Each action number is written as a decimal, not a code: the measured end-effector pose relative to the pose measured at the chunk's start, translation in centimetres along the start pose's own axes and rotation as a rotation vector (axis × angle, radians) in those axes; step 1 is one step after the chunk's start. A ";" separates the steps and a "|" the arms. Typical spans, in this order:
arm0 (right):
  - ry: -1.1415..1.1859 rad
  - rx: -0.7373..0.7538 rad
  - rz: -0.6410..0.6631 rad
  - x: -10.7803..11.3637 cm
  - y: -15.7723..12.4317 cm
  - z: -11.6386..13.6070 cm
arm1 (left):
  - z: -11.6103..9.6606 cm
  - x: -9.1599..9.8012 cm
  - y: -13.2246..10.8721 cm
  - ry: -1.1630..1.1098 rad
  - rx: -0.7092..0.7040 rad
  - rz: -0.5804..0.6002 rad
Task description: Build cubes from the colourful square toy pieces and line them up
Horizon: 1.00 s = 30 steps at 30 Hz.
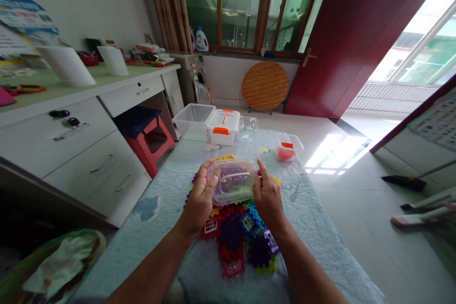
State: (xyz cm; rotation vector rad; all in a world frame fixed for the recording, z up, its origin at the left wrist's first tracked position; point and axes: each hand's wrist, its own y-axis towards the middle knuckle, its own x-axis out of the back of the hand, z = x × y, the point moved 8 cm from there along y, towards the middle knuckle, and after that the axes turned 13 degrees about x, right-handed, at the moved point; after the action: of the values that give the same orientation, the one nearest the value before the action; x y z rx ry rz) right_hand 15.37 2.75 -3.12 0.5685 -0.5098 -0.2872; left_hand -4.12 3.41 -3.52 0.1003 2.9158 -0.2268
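Between my two hands a clear plastic container (235,194) is held above the table, its flat face turned toward me. My left hand (202,194) grips its left side, thumb on the near face. At the right side, my right hand (269,194) holds the edge, with the index finger pointing up along it. Underneath and around it lie colourful interlocking plastic building pieces (231,237) in red, blue, purple, green and yellow, some with small window frames. The container partly hides the farther pieces.
On the blue cloth-covered table (153,247) stand a clear open bin (192,126), a white box with orange latches (223,135), a clear tub (248,126) and a small container with orange-red contents (287,149). A red stool (153,145) and desk are left; a waste basket (96,251) is lower left.
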 end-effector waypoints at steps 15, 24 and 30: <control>0.134 -0.086 -0.064 0.6 0.1 -0.6 | -0.6 -0.5 0.5 0.194 -0.090 -0.063; 0.883 -0.455 0.139 -0.6 0.5 -3.5 | -2.7 -1.5 3.6 -0.083 0.025 0.225; 0.912 -0.484 -0.129 2.4 1.9 -5.9 | -1.8 2.9 6.0 0.082 -0.033 0.049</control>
State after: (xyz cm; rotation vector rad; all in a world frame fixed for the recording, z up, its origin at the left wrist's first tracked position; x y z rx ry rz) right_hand 20.79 5.91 -5.37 0.2101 0.4745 -0.2330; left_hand -6.85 9.76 -3.27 0.1803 2.9927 -0.1706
